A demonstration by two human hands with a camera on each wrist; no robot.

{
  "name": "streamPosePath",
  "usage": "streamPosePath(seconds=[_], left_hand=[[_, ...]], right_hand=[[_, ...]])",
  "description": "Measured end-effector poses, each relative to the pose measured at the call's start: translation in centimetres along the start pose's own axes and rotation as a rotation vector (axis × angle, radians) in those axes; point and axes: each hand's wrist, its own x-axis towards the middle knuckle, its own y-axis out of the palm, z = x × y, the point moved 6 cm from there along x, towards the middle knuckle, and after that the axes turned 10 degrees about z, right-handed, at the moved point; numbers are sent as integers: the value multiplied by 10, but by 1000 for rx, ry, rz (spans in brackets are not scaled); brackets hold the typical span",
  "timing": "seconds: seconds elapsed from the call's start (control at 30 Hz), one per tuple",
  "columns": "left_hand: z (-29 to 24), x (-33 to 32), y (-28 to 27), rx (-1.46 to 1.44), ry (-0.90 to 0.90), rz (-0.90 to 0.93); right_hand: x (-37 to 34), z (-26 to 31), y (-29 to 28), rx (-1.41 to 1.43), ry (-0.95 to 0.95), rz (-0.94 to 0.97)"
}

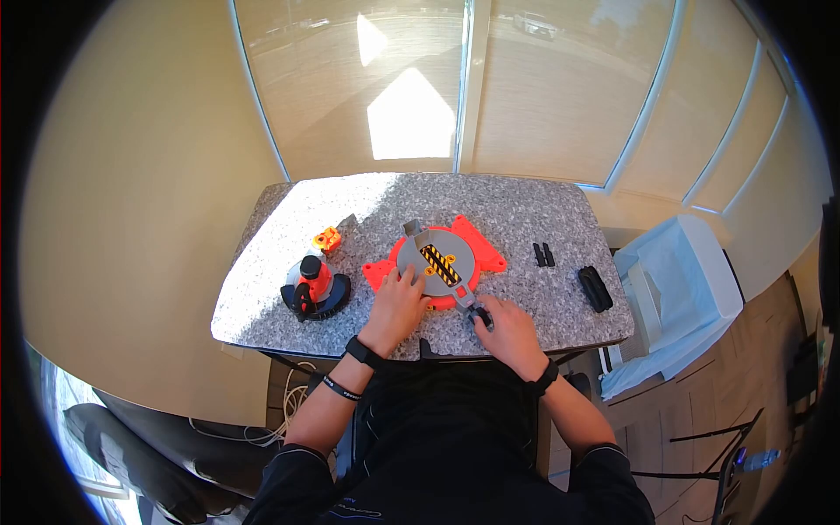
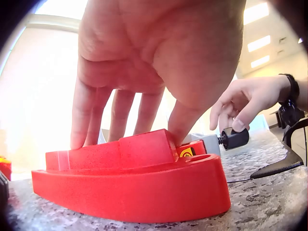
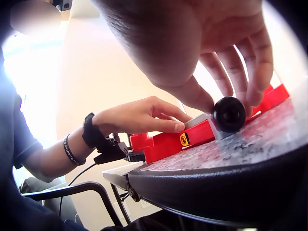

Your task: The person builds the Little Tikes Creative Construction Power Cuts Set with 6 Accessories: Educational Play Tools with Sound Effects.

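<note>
A red toy base (image 1: 477, 243) with a round grey plate (image 1: 460, 250) lies on the speckled table in front of me. Across the plate's middle runs a yellow-and-black striped panel (image 1: 440, 265). My left hand (image 1: 396, 306) rests on the near left part of the base, fingers extended over it and thumb at its edge. A grey arm sticks out from the plate toward me, ending in a black knob (image 3: 229, 114). Thumb and fingers of my right hand (image 1: 510, 332) pinch that knob, as the left wrist view (image 2: 237, 138) also shows.
Left of the base stands a red and black toy part (image 1: 318, 282) on a dark rounded foot, with an orange-yellow piece (image 1: 328, 239) behind it. Two black strips (image 1: 543, 255) and a black case (image 1: 595, 289) lie on the right. A lined bin (image 1: 704, 271) stands beyond the table's right edge.
</note>
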Motion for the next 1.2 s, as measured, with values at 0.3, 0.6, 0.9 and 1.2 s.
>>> streamPosePath(seconds=[0.3,0.6,0.9,1.2], left_hand=[[0,-1,0,7,2,-4],[0,-1,0,-2,4,-9],[0,-1,0,4,6,-10],[1,0,1,1,-8,30]], right_hand=[[-1,6,-2,-44,-21,-24],[-1,6,-2,1,-15,16],[1,0,4,-43,82,130],[2,4,-1,26,-20,42]])
